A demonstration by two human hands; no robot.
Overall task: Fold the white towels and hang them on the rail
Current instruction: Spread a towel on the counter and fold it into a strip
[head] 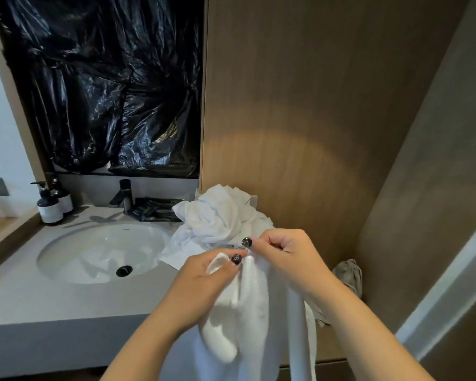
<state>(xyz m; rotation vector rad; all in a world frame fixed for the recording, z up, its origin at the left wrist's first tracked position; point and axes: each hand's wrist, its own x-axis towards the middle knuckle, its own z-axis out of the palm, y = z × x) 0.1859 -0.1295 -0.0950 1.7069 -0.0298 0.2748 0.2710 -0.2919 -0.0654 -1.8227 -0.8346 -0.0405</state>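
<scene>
White terry towel (245, 320) hangs in front of the person, off the front edge of the table, its top edge bunched between both hands. Left hand (204, 273) pinches a rolled corner of it, thumb over curled fingers (235, 259). Right hand (283, 251) pinches the same edge just beside it, fingers curled tight. The two hands almost touch. Cloth below falls in loose vertical folds; lower end out of view.

Behind, a crumpled heap of white towels (220, 215) sits at the back right corner of the grey stone table (66, 303), against the brown wood-grain wall panel (300, 105). No rail visible.

Step, as I judge it: finding and matching corners of the first towel, folding proper not yet begun. Next move likely calls for drawing the hands apart along the edge to spread it flat, then bringing corners together.

White oval sink basin (99, 254) lies left of the heap, black tap (124, 196) behind it.
</scene>
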